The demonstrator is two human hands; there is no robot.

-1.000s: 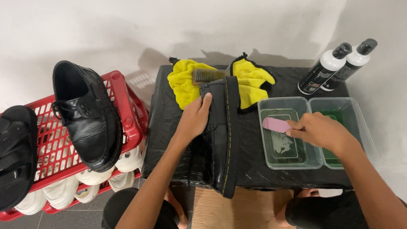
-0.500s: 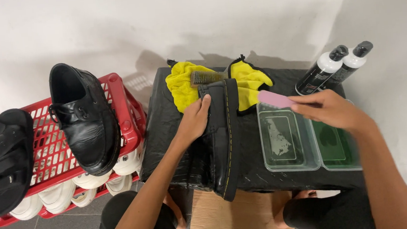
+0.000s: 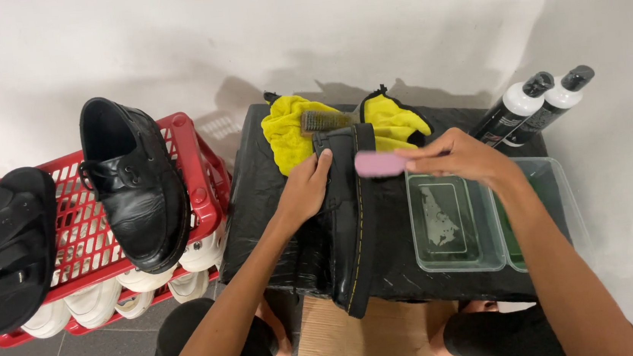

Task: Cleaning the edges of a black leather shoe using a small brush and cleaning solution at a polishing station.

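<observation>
Status: black leather boot with yellow welt stitching lies on its side, sole edge up, on the black plastic-wrapped counter. Left hand presses flat on the boot's upper, fingers curled over the edge, pinning it in place. Right hand pinches a small pink oblong brush or sponge, held just above the boot's heel end; can't tell if it's touching the leather. Two clear plastic tubs with greenish liquid sit just right of the boot, two black spray bottles with white labels behind them. Yellow microfibre cloths and a bristle brush lie at the back, not in use. No foam or wet streaks visible on the boot, so I'd judge scrubbing is at an early stage; wipe-down looks not yet done. Second black leather shoe waits on the red plastic crate, beside black sandals.
</observation>
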